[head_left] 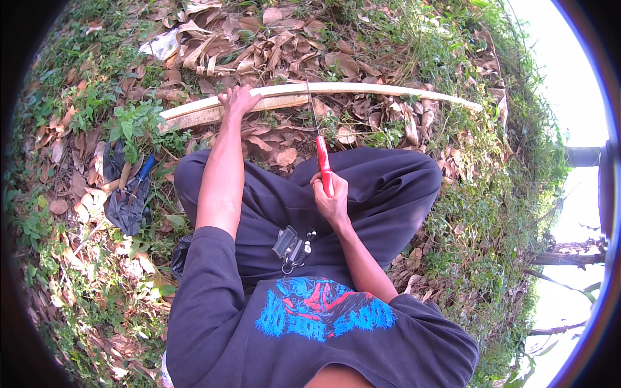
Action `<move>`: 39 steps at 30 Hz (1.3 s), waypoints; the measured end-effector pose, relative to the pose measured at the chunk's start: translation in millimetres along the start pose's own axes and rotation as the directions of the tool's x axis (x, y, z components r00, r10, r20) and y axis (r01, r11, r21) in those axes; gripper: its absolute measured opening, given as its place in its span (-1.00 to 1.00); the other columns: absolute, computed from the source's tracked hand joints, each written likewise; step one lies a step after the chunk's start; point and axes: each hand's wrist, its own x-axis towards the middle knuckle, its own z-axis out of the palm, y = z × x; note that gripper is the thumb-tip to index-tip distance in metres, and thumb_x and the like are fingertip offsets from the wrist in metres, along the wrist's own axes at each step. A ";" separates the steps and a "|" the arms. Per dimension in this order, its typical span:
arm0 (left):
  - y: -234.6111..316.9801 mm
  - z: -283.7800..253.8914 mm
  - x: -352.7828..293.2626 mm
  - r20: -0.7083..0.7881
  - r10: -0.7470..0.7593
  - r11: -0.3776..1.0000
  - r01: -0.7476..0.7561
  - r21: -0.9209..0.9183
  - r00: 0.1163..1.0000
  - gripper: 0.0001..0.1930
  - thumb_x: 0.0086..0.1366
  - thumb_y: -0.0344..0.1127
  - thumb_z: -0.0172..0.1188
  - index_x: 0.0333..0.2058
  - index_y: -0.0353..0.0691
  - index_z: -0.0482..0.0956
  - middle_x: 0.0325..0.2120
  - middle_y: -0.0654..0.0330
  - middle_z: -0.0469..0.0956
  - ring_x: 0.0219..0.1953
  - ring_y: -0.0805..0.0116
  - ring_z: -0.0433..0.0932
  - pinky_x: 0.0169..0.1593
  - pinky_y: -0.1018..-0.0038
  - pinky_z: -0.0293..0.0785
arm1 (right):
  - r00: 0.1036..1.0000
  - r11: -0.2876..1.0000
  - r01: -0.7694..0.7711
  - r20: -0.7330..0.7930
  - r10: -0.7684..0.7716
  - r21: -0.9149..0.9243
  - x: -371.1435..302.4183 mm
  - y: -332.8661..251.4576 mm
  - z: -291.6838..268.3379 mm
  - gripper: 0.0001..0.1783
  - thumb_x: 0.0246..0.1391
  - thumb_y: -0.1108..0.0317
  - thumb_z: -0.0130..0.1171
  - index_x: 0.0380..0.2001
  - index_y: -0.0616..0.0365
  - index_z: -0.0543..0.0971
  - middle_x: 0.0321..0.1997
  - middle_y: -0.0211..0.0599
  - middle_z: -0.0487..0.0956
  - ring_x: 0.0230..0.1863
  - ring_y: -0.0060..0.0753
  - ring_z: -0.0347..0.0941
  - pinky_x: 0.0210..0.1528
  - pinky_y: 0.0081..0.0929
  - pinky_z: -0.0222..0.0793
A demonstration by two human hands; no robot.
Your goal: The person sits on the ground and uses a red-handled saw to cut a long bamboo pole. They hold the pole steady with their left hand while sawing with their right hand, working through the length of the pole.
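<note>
A long pale wooden strip [369, 88] lies crosswise in front of my folded legs, looking bowed in this view. Alongside the near edge of its left part is a shorter strip [278, 102], whose right end stops near the saw blade. My left hand [239, 101] is closed over both strips left of the blade, its fingertips partly hidden behind the wood. In my right hand [331, 200] is a hand saw [323, 155], gripped by its red handle. Its thin blade points away from me and crosses the long strip; whether the teeth are cutting cannot be made out.
On the ground at left, a black plastic bag [126, 210] lies with a blue-handled tool [147, 167] and a wooden handle by it. Dry leaves [272, 52] and low green plants surround me. A keyring with small dark items [288, 246] rests on my lap.
</note>
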 end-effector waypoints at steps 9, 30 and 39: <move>1.1 0.8 0.9 0.005 0.013 1.000 -0.013 0.019 1.000 -0.32 0.17 0.27 0.15 0.15 -0.02 0.50 0.22 -0.05 0.39 0.35 -0.15 0.19 0.31 -0.28 -0.15 | 1.000 1.000 0.000 -0.016 0.000 0.025 1.4 -3.2 -1.6 -0.87 0.00 0.50 0.07 -0.54 0.31 0.55 -0.73 -0.31 0.43 -0.69 -0.57 0.32 -0.57 -0.48 0.25; 5.6 5.0 3.2 -0.036 0.006 1.000 -0.007 -0.025 0.999 -0.37 0.11 0.27 0.22 0.07 0.04 0.54 0.16 -0.01 0.45 0.30 -0.11 0.23 0.31 -0.19 -0.16 | 0.997 0.999 -0.002 -0.077 0.005 0.040 64.3 6.5 3.8 -0.82 0.07 0.51 -0.01 -0.55 0.27 0.54 -0.75 -0.54 0.37 -0.76 -0.74 0.21 -0.69 -0.65 0.09; -2.7 7.5 5.5 -0.059 -0.071 0.997 0.068 -0.048 0.996 -0.40 0.03 0.26 0.32 0.01 0.12 0.59 0.09 0.09 0.52 0.27 -0.09 0.23 0.27 -0.09 -0.09 | 0.991 0.979 -0.132 0.003 0.133 0.157 9.1 -38.2 -10.5 -0.81 0.14 0.53 -0.02 -0.54 0.26 0.51 -0.75 -0.57 0.33 -0.79 -0.76 0.17 -0.74 -0.70 0.05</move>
